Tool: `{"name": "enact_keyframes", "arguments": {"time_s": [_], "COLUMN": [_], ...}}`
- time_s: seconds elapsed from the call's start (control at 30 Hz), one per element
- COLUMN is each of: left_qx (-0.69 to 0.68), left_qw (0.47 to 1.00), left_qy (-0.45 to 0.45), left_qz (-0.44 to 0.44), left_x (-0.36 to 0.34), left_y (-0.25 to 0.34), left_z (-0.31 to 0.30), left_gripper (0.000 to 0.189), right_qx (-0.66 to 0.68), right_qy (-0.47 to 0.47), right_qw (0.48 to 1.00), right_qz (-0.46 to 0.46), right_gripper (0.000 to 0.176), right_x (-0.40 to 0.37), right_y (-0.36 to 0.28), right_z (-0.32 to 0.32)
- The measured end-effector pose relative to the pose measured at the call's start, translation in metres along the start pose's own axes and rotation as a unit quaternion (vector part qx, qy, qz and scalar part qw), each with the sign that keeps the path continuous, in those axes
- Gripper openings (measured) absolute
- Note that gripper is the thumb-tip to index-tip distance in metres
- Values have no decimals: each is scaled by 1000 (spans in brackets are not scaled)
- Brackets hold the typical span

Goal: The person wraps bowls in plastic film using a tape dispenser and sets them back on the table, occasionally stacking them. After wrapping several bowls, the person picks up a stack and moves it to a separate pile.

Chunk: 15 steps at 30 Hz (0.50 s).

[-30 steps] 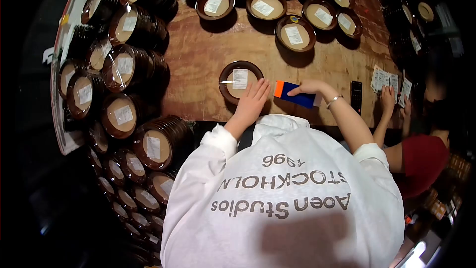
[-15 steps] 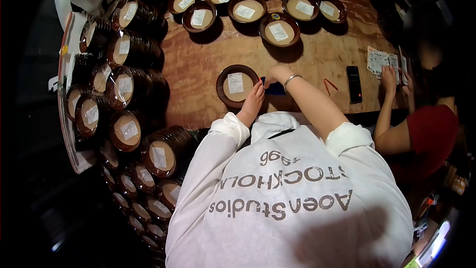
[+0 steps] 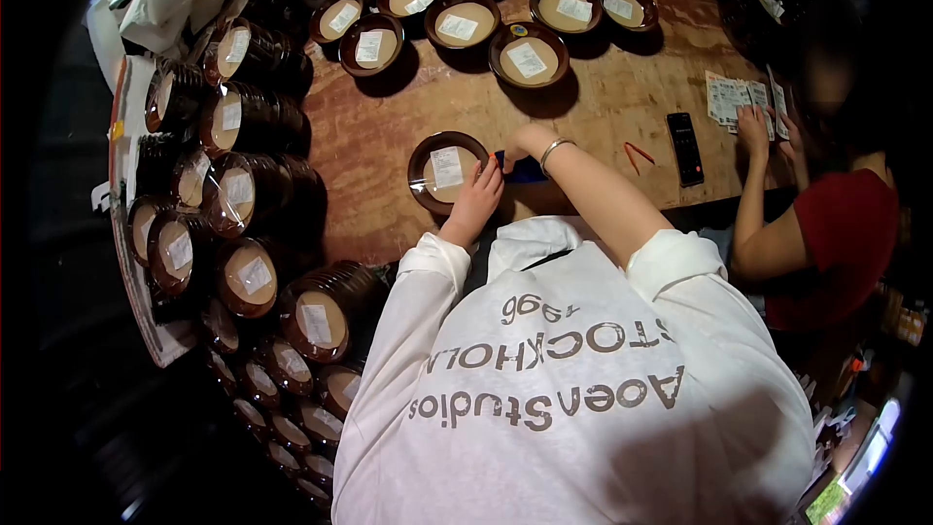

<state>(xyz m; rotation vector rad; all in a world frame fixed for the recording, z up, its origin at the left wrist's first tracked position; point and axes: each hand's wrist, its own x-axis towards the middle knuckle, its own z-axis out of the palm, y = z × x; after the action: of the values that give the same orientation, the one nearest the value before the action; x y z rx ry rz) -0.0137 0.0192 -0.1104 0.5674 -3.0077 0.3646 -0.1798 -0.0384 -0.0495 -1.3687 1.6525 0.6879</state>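
- The step in hand looked to be work at the near-right rim of one brown-rimmed dish [image 3: 442, 195], film gleaming across it and a printed label [image 3: 447, 167] at its middle.
- The left hand [image 3: 474, 196] had its fingers close together against that rim; whether they pinched anything I could not tell.
- The right hand [image 3: 525, 143] curled over a dark-blue object [image 3: 528, 172], an orange tip just beside the left fingertips; its own fingers were hidden, so their grip could not be told.
- The dish lay flat on the table [image 3: 369, 160], just left of the left fingers.
- Beyond the fingers stood more labelled dishes [image 3: 468, 12]; well right of them lay a phone [image 3: 685, 149].
- As a judgement, the next move called for a steady left hand and careful right fingers, keeping the film unsnagged.
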Motion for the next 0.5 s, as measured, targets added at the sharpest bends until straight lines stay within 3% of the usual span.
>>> {"name": "enact_keyframes", "arguments": {"time_s": [0.27, 0.37, 0.43, 0.5], "left_qx": [7, 14, 17, 7], "left_qw": [999, 999, 1000, 1000], "left_qy": [-36, -35, -26, -11], "left_qz": [7, 5, 2, -19], "left_x": [5, 3, 0, 1], "left_y": [2, 1, -2, -4], "left_z": [0, -2, -1, 0], "left_gripper": [34, 35, 36, 35], "right_qx": [-72, -107, -195, -238], "right_qy": [15, 10, 70, 73], "right_qw": [997, 994, 978, 967], "right_qz": [30, -7, -8, -50], "right_gripper": [50, 45, 41, 40], "right_x": [-10, -28, -24, -23], "right_y": [-16, -24, -29, -30], "right_z": [-2, -4, 7, 12]}}
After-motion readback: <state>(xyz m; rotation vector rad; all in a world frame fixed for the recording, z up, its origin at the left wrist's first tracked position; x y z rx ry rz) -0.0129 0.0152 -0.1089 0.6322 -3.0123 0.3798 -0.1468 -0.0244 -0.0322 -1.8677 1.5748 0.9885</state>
